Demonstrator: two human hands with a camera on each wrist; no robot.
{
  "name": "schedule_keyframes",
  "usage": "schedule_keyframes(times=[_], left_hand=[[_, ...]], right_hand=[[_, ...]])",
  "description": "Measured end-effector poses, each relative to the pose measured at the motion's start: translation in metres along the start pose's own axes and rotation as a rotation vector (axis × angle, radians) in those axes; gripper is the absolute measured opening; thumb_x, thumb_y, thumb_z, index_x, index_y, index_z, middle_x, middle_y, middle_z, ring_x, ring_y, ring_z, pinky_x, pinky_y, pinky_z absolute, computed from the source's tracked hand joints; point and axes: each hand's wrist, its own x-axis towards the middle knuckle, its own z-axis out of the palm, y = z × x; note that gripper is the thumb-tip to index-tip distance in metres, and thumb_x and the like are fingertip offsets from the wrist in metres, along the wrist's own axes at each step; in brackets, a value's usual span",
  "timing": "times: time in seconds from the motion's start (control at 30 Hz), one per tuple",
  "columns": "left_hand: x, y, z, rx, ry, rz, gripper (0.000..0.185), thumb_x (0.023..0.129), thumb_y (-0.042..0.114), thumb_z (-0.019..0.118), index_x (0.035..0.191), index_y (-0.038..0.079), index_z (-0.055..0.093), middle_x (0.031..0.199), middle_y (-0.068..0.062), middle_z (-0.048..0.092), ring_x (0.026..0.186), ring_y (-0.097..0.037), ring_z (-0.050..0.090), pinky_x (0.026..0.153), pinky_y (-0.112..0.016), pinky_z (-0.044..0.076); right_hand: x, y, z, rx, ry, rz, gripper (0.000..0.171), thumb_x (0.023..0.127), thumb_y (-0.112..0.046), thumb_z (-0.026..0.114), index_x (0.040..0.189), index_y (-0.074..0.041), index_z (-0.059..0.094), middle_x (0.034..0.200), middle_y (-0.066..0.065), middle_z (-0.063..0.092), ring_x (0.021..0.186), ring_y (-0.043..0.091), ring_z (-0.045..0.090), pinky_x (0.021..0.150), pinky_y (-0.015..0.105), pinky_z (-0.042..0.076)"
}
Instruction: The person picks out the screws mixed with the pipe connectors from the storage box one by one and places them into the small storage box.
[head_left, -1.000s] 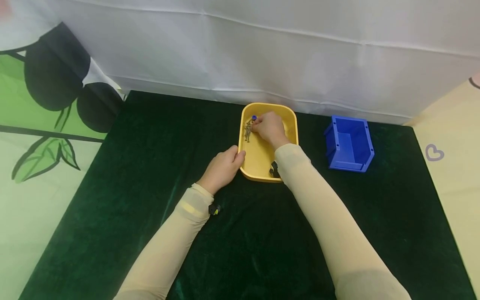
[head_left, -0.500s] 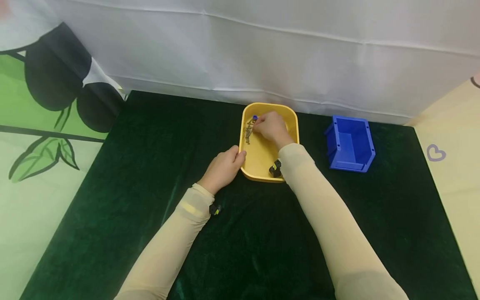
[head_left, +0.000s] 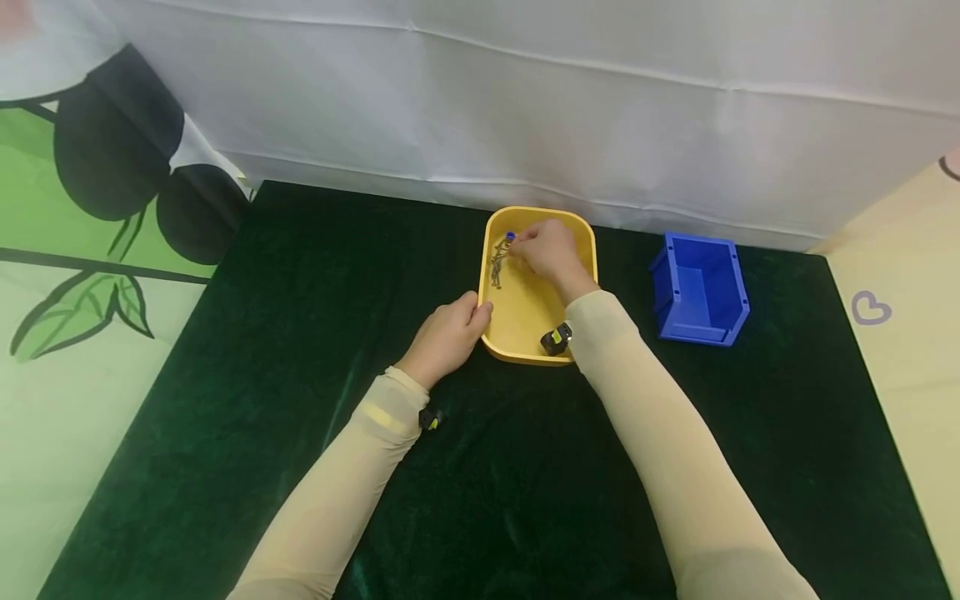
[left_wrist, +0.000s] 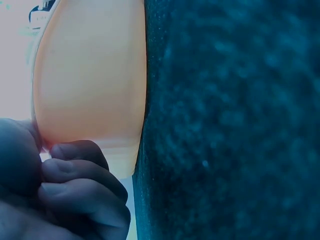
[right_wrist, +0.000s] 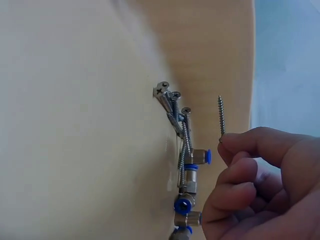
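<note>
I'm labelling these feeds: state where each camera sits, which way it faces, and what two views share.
Head: on the head, facing forward and down at the yellow tray and blue storage bin; left hand, right hand and sleeves show.
Left wrist: on that wrist, facing the tray's outer wall and green cloth; left hand's fingers show.
Right wrist: on that wrist, facing into the tray at screws and push-in fittings; right hand's fingers pinch one screw.
Shared: head and right wrist both show the right hand and screws.

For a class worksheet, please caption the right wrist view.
A right hand pinches one screw near more screws and blue-ringed fittings in a yellow tray.
</note>
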Motion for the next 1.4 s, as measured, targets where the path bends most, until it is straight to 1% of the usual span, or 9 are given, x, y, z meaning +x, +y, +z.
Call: schedule_keyframes(times=[0.23,0.53,0.73,0.87,1.0,1.13,1.23,1.33,1.4], left_hand=[[0.0,-0.001,-0.001,-0.003,-0.001,-0.006,0.032,0.107,0.043,0.038,0.118,0.017,0.052,0.08,-0.007,0.056,0.065,-0.024,0.056,0.056,-0.034,0.042],[-0.001,0.0,-0.001,-0.001,-0.004,-0.009,0.032,0.107,0.044,0.038,0.117,0.018,0.052,0.081,-0.007,0.056,0.065,-0.024,0.056,0.056,-0.034,0.043],[0.0,-0.001,-0.002,-0.005,-0.003,-0.008,0.032,0.106,0.044,0.038,0.117,0.018,0.053,0.081,-0.007,0.057,0.065,-0.024,0.056,0.056,-0.034,0.042],[0.0,-0.002,-0.003,0.0,-0.006,-0.006,0.033,0.106,0.045,0.037,0.116,0.018,0.053,0.08,-0.007,0.057,0.065,-0.024,0.056,0.056,-0.034,0.042],[0.001,-0.003,-0.003,0.0,-0.012,-0.01,0.033,0.106,0.046,0.037,0.115,0.018,0.053,0.081,-0.007,0.057,0.065,-0.024,0.056,0.056,-0.033,0.042],[0.0,-0.003,-0.003,-0.007,-0.016,-0.017,0.033,0.106,0.044,0.038,0.118,0.017,0.053,0.081,-0.008,0.057,0.065,-0.024,0.056,0.056,-0.033,0.042],[0.0,-0.002,-0.003,-0.011,-0.015,-0.014,0.033,0.106,0.043,0.038,0.119,0.016,0.053,0.081,-0.008,0.056,0.065,-0.025,0.056,0.056,-0.033,0.042],[0.001,-0.002,-0.003,-0.014,-0.011,-0.011,0.033,0.106,0.044,0.038,0.119,0.017,0.053,0.081,-0.008,0.057,0.064,-0.025,0.056,0.055,-0.033,0.042],[0.001,-0.002,-0.003,-0.013,-0.01,-0.013,0.034,0.106,0.045,0.038,0.119,0.017,0.053,0.081,-0.008,0.057,0.065,-0.025,0.056,0.055,-0.033,0.041]], right_hand=[[-0.004,0.003,-0.006,0.027,0.027,0.003,0.014,0.092,-0.024,0.071,0.095,-0.01,0.073,0.076,0.008,0.06,0.061,0.015,0.051,0.056,0.027,0.043],[-0.011,0.003,-0.02,0.071,0.059,0.005,0.013,0.09,-0.023,0.073,0.092,-0.011,0.076,0.069,0.004,0.058,0.056,0.014,0.049,0.053,0.027,0.043],[-0.013,0.002,-0.026,0.099,0.067,0.016,0.016,0.091,-0.025,0.071,0.095,-0.01,0.076,0.073,0.008,0.061,0.054,0.013,0.048,0.052,0.027,0.041],[-0.015,0.0,-0.031,0.138,0.082,0.004,0.017,0.09,-0.023,0.071,0.097,-0.007,0.076,0.063,0.004,0.057,0.051,0.013,0.046,0.051,0.027,0.041],[-0.017,0.001,-0.035,0.188,0.083,0.003,0.017,0.09,-0.021,0.072,0.097,-0.005,0.075,0.06,0.004,0.054,0.051,0.014,0.046,0.052,0.029,0.042],[-0.018,0.001,-0.037,0.261,0.072,-0.011,0.019,0.09,-0.018,0.07,0.099,-0.001,0.074,0.057,0.007,0.051,0.05,0.017,0.045,0.055,0.035,0.043],[-0.019,0.001,-0.039,0.317,0.066,-0.02,0.021,0.091,-0.017,0.07,0.101,0.002,0.072,0.057,0.006,0.051,0.052,0.021,0.045,0.055,0.035,0.043],[-0.022,0.001,-0.041,0.332,0.071,-0.018,0.02,0.091,-0.017,0.071,0.1,0.001,0.073,0.058,0.004,0.052,0.056,0.023,0.046,0.056,0.034,0.043],[-0.024,0.002,-0.043,0.313,0.083,-0.016,0.019,0.091,-0.019,0.071,0.098,-0.002,0.073,0.06,0.002,0.052,0.058,0.023,0.047,0.057,0.034,0.044]])
